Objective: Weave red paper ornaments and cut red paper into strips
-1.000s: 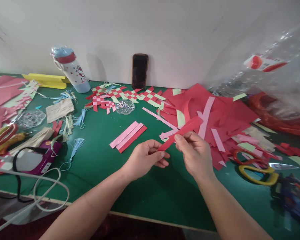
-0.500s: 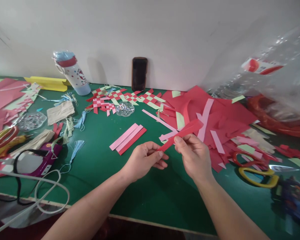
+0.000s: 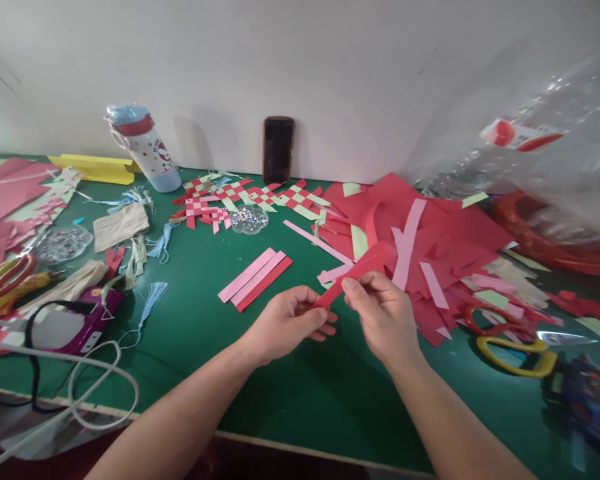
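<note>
A red paper strip (image 3: 353, 272) slants up to the right between my two hands, above the green tabletop. My left hand (image 3: 295, 320) is closed on its lower left end, thumb on top and fingers beneath. Thumb and fingers of my right hand (image 3: 383, 313) pinch it near the middle, and its far end reaches over the paper pile. Left of my hands, two pink strips (image 3: 247, 275) and a red strip (image 3: 265, 285) lie side by side on the table. Loose pink strips (image 3: 320, 241) lie just beyond my right hand.
Red paper (image 3: 460, 230) and scraps heap up on the right, beside yellow-and-red scissors (image 3: 517, 355). Woven paper pieces (image 3: 300, 195), a dish of gems (image 3: 250, 219), a phone (image 3: 279, 150) and a bottle (image 3: 147, 150) stand or lie along the back. Tassels (image 3: 153, 303) and white cables (image 3: 95, 360) are left.
My right hand has slid slightly left and down along the red paper strip, closer to my left hand. The left hand keeps its hold almost unmoved.
</note>
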A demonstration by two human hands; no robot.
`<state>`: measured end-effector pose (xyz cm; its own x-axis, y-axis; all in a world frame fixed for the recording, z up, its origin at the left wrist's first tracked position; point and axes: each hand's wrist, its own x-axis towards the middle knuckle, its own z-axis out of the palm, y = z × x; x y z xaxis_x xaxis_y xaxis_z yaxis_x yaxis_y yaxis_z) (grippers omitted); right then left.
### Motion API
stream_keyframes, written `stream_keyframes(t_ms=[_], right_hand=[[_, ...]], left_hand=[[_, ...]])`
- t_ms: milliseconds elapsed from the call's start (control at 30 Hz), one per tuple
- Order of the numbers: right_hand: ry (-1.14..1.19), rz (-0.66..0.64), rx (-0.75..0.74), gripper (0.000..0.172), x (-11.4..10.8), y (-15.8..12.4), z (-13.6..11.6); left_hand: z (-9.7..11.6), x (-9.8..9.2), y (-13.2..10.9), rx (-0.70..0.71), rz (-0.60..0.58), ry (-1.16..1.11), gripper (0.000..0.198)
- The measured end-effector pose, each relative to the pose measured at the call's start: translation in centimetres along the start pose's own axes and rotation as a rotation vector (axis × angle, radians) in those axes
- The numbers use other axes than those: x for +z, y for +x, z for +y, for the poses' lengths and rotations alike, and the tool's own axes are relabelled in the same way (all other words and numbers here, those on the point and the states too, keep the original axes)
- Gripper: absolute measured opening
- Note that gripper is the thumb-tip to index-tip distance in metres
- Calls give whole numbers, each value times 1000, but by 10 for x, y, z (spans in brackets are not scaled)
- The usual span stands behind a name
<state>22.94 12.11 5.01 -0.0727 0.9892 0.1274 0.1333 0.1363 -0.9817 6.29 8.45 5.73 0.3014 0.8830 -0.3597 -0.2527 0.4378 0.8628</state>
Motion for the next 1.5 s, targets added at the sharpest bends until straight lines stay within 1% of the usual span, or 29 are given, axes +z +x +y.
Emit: stream_keyframes(t_ms=[167,267,367,433,500,567,667,733,833,900,967,1033,1167,1233,1367,1500], right_hand=[[-41,-91,2,34,8,-5,-2],[-52,-138,22,34,11,-7,-3],[-24,-175,47,34,12,-8,-5],[2,-220,67,33,11,-8,-6],[0,-273,76,32,11,-8,-6],[-17,-298,84,32,11,-8,-6],[10,-286,115,33,11,-7,-2],[65,-234,124,30,10,-5,2],[133,-121,122,28,8,-1,7],[160,-85,137,30,6,1,9],[184,-87,160,30,4,2,10],[204,-94,173,30,3,3,10],[222,-97,174,29,3,3,9],[227,-106,165,28,3,3,10],[212,-138,133,24,3,2,10],[204,-164,117,22,4,1,9]], left_hand=[[-3,-1,2,50,-22,-16,45],[-5,-1,2,59,-31,-29,48],[-6,-1,3,66,-24,0,43],[-7,-2,3,95,-13,42,38],[-8,-3,3,125,-6,86,33],[-9,-3,3,140,-6,117,30],[-9,-4,2,139,-9,149,27],[-9,-4,2,138,-5,168,26],[-10,-4,2,136,6,189,26],[-11,-4,3,133,11,200,25],[-13,-4,4,127,7,203,25],[-13,-4,5,103,-11,159,27],[-10,-4,5,13,-51,-2,41],[-7,-4,4,-9,-70,-30,47],[-5,-4,2,14,-101,-18,53],[-6,-3,1,73,-78,12,45]])
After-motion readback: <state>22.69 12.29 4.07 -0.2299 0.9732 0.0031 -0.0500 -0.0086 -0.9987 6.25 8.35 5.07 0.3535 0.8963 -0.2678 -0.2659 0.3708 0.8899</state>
